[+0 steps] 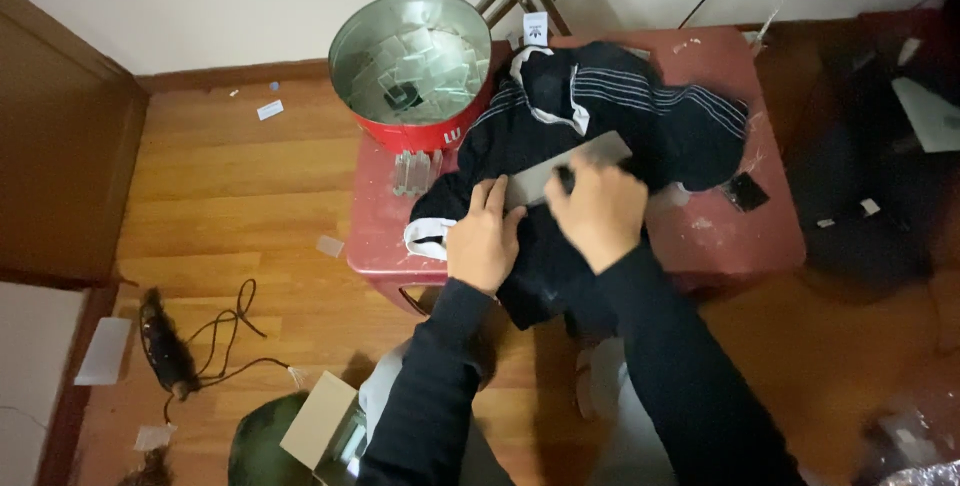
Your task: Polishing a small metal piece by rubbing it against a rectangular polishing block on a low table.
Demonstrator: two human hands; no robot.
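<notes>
A black garment point(600, 106) with thin white stripes and white trim lies bunched on a small red table point(720, 236). A flat grey rectangular piece point(570, 168) rests on the garment. My right hand point(598, 208) is closed over the near edge of this grey piece. My left hand point(485, 236) lies flat on the black fabric just left of it, fingers spread and touching the piece's left end. Both arms wear dark sleeves.
A round red metal tin point(412, 61) holding several clear packets stands at the table's back left. Small clear items point(415, 171) lie before it. On the wooden floor are a dark tool with a cable point(165, 346), a cardboard box point(320, 421) and paper scraps.
</notes>
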